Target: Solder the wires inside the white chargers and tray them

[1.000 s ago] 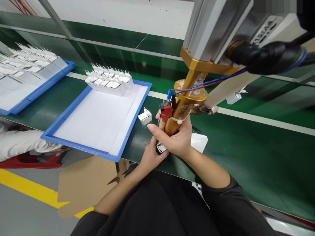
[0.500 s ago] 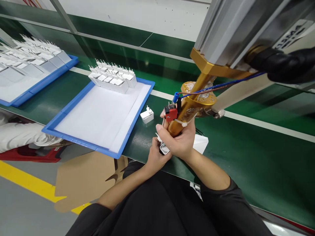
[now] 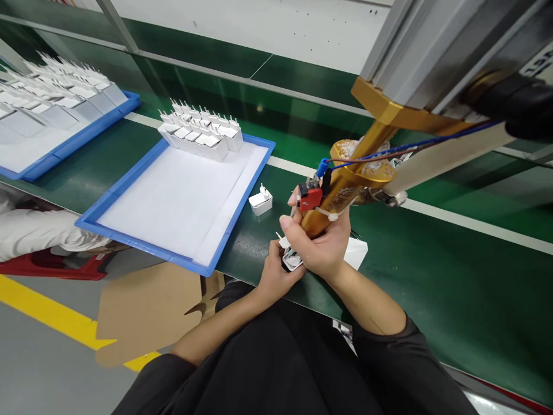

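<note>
My left hand (image 3: pixel 279 272) is closed around a white charger housing (image 3: pixel 292 263), holding it low over the bench edge. The housing's open side faces up, and its inside is partly hidden by my fingers. My right hand (image 3: pixel 324 245) wraps round the gold shaft of a hand-held tool (image 3: pixel 318 220) fitted with a red switch (image 3: pixel 309 200) and thin wires. The tool's tip is out of sight behind my right hand, just above the housing. A white plug charger (image 3: pixel 261 202) stands on the bench left of my hands, its pins up.
A blue tray (image 3: pixel 207 268) lined with white foam carries several white chargers (image 3: pixel 207 139) at its back. Farther left, another blue tray (image 3: pixel 56 157) is filled with them. A white piece (image 3: pixel 356 253) lies behind my right wrist. A person's sleeve (image 3: pixel 43 233) shows at left.
The view has shifted slightly, so the tool and both hands appear a little farther right. Both hands keep the same hold; the loose charger stays on the bench.
</note>
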{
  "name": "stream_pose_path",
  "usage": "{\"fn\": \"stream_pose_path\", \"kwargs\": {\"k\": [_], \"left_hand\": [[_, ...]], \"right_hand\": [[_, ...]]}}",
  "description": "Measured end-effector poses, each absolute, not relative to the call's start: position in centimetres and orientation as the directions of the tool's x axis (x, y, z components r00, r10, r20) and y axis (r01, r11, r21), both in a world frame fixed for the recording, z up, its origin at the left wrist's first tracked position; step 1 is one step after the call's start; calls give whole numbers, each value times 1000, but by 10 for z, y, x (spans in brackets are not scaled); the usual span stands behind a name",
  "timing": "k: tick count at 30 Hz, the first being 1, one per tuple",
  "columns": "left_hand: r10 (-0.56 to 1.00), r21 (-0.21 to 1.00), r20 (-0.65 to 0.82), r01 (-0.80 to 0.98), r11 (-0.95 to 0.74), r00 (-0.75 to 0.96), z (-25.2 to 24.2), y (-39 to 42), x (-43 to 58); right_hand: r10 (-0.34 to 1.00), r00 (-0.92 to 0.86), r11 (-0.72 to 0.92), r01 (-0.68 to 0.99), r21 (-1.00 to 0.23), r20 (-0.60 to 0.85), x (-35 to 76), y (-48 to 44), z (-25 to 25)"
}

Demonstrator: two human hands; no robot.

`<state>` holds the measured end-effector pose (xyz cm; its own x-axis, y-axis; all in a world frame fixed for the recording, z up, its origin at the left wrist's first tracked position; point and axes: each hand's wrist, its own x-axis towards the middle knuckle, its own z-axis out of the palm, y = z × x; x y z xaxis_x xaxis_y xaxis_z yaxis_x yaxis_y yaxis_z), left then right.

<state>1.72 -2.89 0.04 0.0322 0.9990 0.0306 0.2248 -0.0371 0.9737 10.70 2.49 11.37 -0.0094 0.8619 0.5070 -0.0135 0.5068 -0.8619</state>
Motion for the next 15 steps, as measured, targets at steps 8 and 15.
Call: {"fn": "stream_pose_path", "kwargs": {"k": [8,15], "left_hand": [[998,964,33,262,-44,47,3,-28,17],[997,899,-9,438,-25,77,16,-17,-2]], "right_hand": [[845,-7,534,-45,-845,534,108,27,112],[852,-42,492,-278,-825,522,110,33,108]]}}
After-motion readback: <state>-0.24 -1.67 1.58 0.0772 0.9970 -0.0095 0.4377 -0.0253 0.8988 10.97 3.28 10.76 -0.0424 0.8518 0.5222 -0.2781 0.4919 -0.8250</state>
